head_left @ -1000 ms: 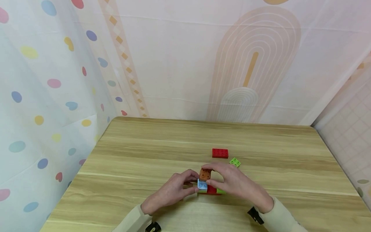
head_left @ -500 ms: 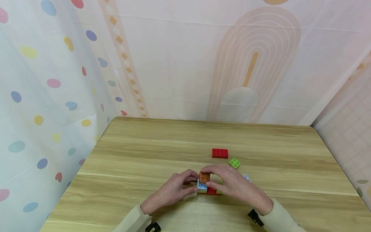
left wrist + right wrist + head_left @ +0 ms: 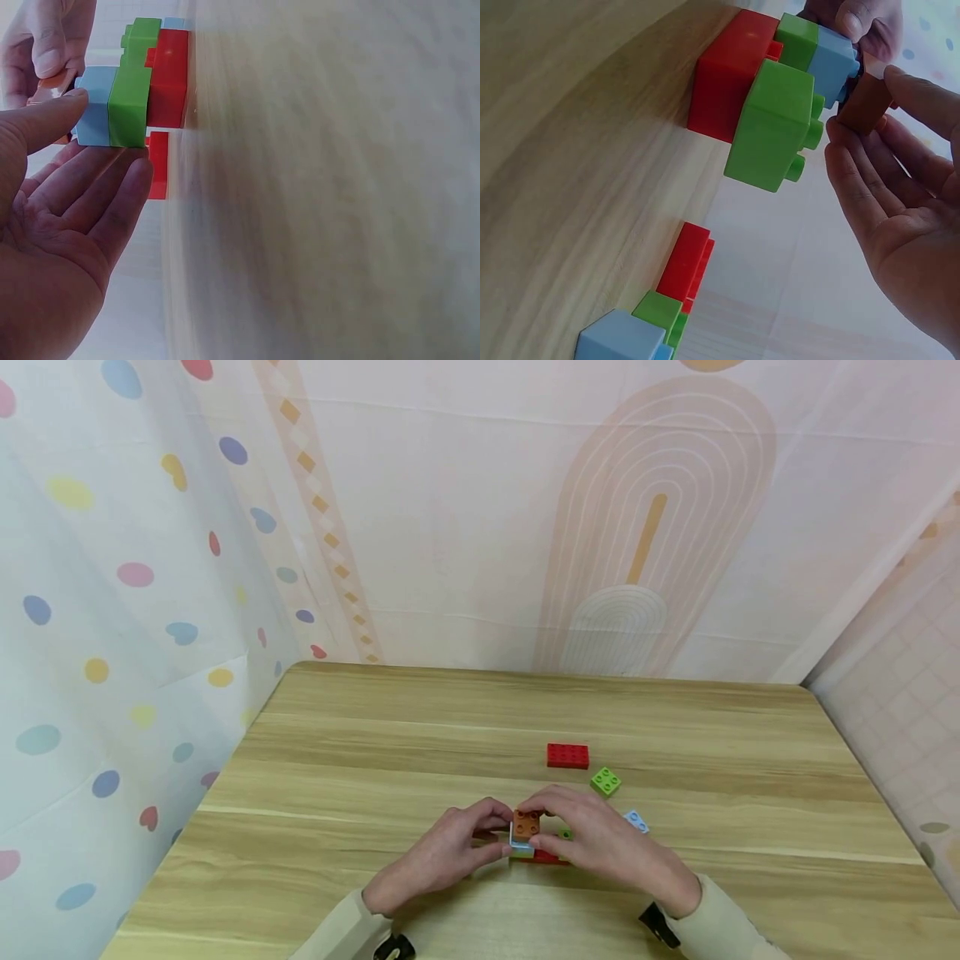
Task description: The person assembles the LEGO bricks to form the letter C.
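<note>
A small build stands on the table in front of me: a red brick (image 3: 731, 75) at the bottom, with two green bricks on top, one left (image 3: 129, 112) and one right (image 3: 772, 124). A light blue brick (image 3: 95, 112) caps the left green one. My left hand (image 3: 453, 852) holds that end, thumb at the light blue brick and fingers on the opposite side. Between thumb and fingers, my right hand (image 3: 600, 835) pinches an orange-brown brick (image 3: 526, 825) close over the light blue brick's studs. It appears slightly tilted in the right wrist view.
Beyond the hands, a loose red brick (image 3: 567, 756), a small green brick (image 3: 606, 782) and a light blue brick (image 3: 636, 821) lie on the wooden table (image 3: 375, 735). A patterned curtain (image 3: 465, 527) hangs behind the table's far edge.
My right hand has lowered the orange-brown brick over the light blue one, covering its studs in the head view. The loose light blue brick has come into sight. My left hand stays nearly still.
</note>
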`<state>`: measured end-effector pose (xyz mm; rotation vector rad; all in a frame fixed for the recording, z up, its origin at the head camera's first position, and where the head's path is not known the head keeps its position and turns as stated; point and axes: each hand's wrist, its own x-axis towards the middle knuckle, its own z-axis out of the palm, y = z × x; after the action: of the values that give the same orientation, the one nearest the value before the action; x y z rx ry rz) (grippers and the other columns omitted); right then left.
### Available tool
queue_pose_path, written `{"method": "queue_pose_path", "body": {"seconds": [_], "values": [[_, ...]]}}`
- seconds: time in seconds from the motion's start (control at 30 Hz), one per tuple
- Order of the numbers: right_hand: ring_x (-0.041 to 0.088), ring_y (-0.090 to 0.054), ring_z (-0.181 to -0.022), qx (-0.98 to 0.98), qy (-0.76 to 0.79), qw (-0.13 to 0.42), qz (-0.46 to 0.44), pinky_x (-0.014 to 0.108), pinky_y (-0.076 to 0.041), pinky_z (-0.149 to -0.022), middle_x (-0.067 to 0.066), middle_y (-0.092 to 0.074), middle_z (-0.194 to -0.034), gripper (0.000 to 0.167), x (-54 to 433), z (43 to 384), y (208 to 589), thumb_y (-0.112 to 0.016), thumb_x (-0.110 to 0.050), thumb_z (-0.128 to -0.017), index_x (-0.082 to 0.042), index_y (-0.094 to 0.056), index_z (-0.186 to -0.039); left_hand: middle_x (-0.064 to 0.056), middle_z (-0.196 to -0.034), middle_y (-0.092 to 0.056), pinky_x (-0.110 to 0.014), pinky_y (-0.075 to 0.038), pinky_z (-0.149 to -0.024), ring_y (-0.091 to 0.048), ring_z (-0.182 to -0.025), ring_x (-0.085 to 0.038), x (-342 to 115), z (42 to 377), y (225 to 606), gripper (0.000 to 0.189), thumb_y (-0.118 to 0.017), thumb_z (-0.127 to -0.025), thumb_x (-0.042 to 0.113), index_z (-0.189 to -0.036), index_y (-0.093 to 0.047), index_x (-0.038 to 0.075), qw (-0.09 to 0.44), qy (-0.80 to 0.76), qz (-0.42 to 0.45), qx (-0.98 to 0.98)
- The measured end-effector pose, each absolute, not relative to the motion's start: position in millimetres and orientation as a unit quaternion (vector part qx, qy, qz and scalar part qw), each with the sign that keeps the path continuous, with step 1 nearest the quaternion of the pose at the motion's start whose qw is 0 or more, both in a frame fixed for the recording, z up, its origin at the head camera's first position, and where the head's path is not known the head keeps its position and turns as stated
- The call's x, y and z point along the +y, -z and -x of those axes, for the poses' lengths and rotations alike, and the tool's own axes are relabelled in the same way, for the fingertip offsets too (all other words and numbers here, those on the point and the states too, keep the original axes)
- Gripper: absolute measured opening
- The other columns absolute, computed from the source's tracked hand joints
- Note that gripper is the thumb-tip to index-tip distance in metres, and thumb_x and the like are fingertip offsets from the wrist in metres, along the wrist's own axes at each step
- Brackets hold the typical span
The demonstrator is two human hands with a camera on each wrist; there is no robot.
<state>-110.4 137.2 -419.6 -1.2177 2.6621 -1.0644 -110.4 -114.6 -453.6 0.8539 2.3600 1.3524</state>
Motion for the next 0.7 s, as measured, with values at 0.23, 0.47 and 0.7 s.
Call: {"method": "queue_pose_path", "body": {"seconds": [0.23, 0.47, 0.7], "values": [[0.009, -0.066, -0.109, 0.850, 0.350, 0.020, 0.394, 0.033, -0.056, -0.093, -0.008, -0.069, -0.118, 0.029, 136.6, 111.2, 420.2, -0.076, -0.015, -0.096, -0.015, -0.069, -0.125, -0.012, -0.126, -0.072, -0.027, -0.056, -0.095, -0.069, -0.115, -0.017, -114.6, 110.9, 453.8, 0.027, -0.073, -0.098, 0.013, -0.122, -0.062, 0.008, 0.141, -0.466, -0.295, 0.822], [0.007, -0.065, -0.108, 0.846, 0.355, 0.026, 0.398, 0.031, -0.057, -0.092, -0.007, -0.070, -0.117, 0.029, 135.6, 112.0, 421.7, -0.076, -0.015, -0.096, -0.014, -0.069, -0.124, -0.009, -0.124, -0.073, -0.028, -0.056, -0.095, -0.069, -0.114, -0.015, -114.5, 110.5, 453.9, 0.026, -0.073, -0.098, 0.011, -0.122, -0.062, 0.011, 0.138, -0.464, -0.298, 0.823], [0.007, -0.065, -0.108, 0.843, 0.350, 0.018, 0.407, 0.028, -0.056, -0.091, -0.007, -0.069, -0.118, 0.027, 135.7, 111.7, 423.1, -0.075, -0.015, -0.097, -0.013, -0.070, -0.123, -0.008, -0.125, -0.073, -0.029, -0.055, -0.097, -0.068, -0.115, -0.015, -113.7, 110.7, 453.5, 0.027, -0.074, -0.097, 0.010, -0.122, -0.062, 0.011, 0.134, -0.455, -0.302, 0.827]]}}
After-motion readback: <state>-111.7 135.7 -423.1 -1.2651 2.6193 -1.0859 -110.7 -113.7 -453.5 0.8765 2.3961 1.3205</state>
